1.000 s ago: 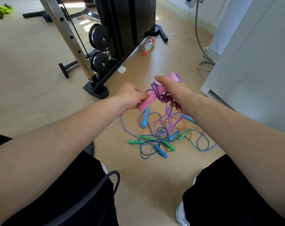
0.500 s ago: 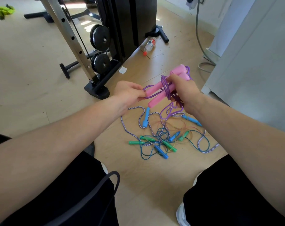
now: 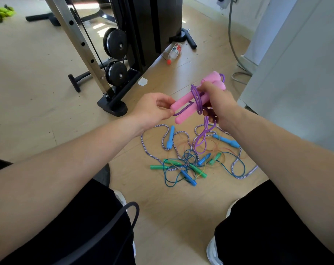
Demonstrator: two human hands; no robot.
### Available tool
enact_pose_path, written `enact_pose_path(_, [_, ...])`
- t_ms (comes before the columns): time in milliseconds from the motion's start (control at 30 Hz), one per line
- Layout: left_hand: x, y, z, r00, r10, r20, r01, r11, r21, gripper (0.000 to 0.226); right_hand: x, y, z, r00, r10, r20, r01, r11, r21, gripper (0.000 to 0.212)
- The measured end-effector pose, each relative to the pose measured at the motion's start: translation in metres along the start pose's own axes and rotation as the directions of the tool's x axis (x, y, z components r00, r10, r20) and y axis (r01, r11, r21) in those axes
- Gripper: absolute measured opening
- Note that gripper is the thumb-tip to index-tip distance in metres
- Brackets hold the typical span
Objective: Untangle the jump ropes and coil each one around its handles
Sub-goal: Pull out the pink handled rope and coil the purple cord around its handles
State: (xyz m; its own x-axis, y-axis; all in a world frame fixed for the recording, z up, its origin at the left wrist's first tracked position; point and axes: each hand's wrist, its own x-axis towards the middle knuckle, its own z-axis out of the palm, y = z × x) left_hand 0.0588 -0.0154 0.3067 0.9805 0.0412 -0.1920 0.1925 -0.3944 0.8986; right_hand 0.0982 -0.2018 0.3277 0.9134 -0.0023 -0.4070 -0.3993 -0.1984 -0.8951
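Right hand [image 3: 221, 104]: curled round pink handles [image 3: 181, 104], pinning wraps.
Left hand [image 3: 152, 109]: pinches cord [image 3: 197, 97] loop at handle ends.
Cord: probably limp, slick; best kept taut near handles.
Other ropes [image 3: 189, 161]: tangled on floor [image 3: 162, 197].

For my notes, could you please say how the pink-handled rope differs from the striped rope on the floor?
The pink-handled rope is held, partly coiled round its paired handles; the striped rope lies loose on the floor, handles apart. Handles pink versus blue; cord purple versus striped.
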Motion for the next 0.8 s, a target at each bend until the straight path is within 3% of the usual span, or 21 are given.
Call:
enact_pose_path(100, [0.000, 0.003, -0.002, 0.995, -0.060, 0.082, 0.051, 0.994, 0.100, 0.022, -0.001, -0.001, -0.001, 0.999, -0.028, 0.033, 0.029, 0.998, -0.048, 0.024])
enact_pose_path(200, [0.000, 0.013, -0.002, 0.998, -0.020, 0.064, 0.007, 0.979, 0.203, 0.028, -0.003, -0.001, 0.001, 0.996, -0.051, 0.067, 0.058, 0.992, -0.109, 0.022])
enact_pose_path(367, [-0.009, 0.020, 0.014, 0.988, 0.150, 0.028, -0.152, 0.976, 0.154, 0.074, -0.007, 0.003, 0.014, 0.992, -0.085, 0.097, 0.104, 0.970, -0.218, 0.022])
enact_pose_path(467, [-0.011, 0.018, 0.019, 0.973, 0.191, 0.132, -0.215, 0.956, 0.202, 0.080, -0.009, 0.005, 0.019, 0.990, -0.085, 0.114, 0.112, 0.959, -0.262, 0.022])
enact_pose_path(567, [-0.012, 0.018, 0.020, 0.977, 0.164, 0.135, -0.195, 0.945, 0.263, 0.084, -0.009, 0.008, 0.023, 0.990, -0.087, 0.107, 0.114, 0.951, -0.287, 0.024])
enact_pose_path(633, [-0.011, 0.017, 0.021, 0.983, 0.135, 0.123, -0.166, 0.942, 0.291, 0.073, -0.008, 0.011, 0.025, 0.984, -0.102, 0.148, 0.141, 0.949, -0.283, 0.028])
enact_pose_path(733, [-0.005, 0.014, 0.016, 0.989, 0.100, 0.110, -0.126, 0.957, 0.260, 0.034, -0.008, 0.013, 0.025, 0.958, -0.117, 0.263, 0.192, 0.940, -0.283, 0.046])
enact_pose_path(800, [-0.001, 0.011, 0.010, 0.995, 0.042, 0.086, -0.062, 0.970, 0.234, 0.029, -0.008, 0.013, 0.023, 0.928, -0.111, 0.354, 0.212, 0.942, -0.261, 0.044])
